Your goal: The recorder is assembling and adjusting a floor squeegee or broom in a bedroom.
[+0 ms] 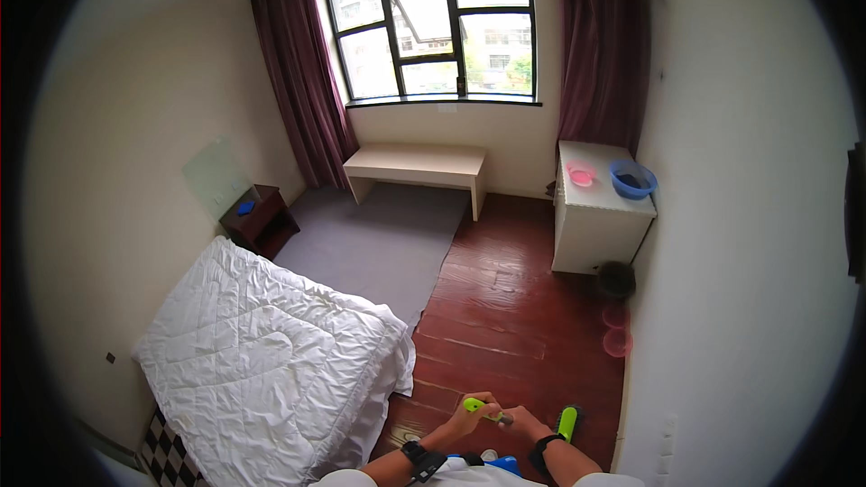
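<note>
Both my hands are together low in the middle, in front of my body. My left hand (475, 406) is closed around a bright green handle (473, 405) with a greyish rod coming out of it toward the right. My right hand (523, 422) has its fingers closed at the grey end of that rod. Just beyond my right wrist is a bright green brush (566, 422) with dark bristles along its side, apart from my fingers. Something blue (507, 464) shows below my hands, partly hidden by my clothing.
A bed with a white quilt (271, 352) stands at the left. Past it are a dark nightstand (262, 224), a grey carpet (370, 234) and a low bench (415, 160). At the far right, a white cabinet (582, 234) carries a pink basin (581, 174) and a blue basin (633, 180).
</note>
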`<state>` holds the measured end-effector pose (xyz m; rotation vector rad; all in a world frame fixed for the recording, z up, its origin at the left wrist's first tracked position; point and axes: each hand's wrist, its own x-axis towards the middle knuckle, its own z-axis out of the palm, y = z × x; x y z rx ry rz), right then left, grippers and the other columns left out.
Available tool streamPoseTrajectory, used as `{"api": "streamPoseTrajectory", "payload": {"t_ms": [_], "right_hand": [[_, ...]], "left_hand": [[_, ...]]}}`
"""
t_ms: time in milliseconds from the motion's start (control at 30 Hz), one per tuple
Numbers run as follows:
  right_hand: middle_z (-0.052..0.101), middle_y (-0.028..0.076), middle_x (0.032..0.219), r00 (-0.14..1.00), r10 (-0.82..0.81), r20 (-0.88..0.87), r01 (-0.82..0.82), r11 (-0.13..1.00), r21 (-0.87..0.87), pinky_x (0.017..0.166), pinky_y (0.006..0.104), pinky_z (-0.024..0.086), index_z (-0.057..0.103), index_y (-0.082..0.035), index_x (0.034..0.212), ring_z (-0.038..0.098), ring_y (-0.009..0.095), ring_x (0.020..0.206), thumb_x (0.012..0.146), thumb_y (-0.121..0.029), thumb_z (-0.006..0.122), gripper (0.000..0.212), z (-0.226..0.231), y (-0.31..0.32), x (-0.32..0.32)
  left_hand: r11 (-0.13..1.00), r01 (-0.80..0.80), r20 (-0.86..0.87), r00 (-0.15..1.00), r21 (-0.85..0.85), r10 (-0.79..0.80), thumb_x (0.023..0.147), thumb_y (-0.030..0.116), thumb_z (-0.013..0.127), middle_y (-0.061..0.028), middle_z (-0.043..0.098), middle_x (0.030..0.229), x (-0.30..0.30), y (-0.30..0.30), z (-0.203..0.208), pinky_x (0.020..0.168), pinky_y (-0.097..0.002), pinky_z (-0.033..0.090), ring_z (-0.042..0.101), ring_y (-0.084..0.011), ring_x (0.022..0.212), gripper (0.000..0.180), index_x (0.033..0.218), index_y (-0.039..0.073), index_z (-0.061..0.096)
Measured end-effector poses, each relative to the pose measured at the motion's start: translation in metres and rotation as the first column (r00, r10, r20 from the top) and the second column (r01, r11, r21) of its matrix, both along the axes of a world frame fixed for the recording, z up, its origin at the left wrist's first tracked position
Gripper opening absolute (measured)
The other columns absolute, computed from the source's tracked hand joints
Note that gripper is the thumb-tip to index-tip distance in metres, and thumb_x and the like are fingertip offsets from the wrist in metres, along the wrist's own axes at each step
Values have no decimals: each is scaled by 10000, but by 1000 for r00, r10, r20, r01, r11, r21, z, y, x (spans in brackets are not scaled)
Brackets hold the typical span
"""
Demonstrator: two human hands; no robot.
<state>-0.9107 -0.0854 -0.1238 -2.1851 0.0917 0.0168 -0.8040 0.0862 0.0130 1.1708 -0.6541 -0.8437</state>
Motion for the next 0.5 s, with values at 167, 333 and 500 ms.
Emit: {"api": "streamPoseTrajectory", "payload": {"t_ms": [167, 333, 500], "right_hand": [[662, 172, 814, 911, 412, -22, -397, 891, 219, 680, 397, 488, 637, -47, 1020, 642, 290, 699, 784, -168, 645, 266, 43, 89, 82], [664, 174, 753, 818, 560, 132, -571, 760, 310, 641, 408, 489, 660, -38, 919, 641, 305, 662, 758, -196, 633, 228, 54, 182, 141], [640, 172, 699, 612, 763, 209, -791, 581, 195, 582, 406, 458, 648, -15, 843, 610, 312, 602, 727, -189, 633, 209, 51, 250, 178]], "left_hand": [[978, -172, 16, 984, -116, 175, 927, 331, 571, -87, 617, 765, 37, 111, 23, 773, -325, 465, 600, -187, 789, 380, 744, -2, 574], [950, -290, 103, 948, -118, 303, 872, 583, 587, -112, 613, 822, 32, 193, 71, 792, -340, 448, 587, -204, 833, 608, 772, -16, 565], [865, -497, 325, 809, -70, 490, 871, 586, 585, -89, 589, 719, 12, 227, 109, 706, -325, 460, 567, -174, 709, 622, 702, -13, 560]]}}
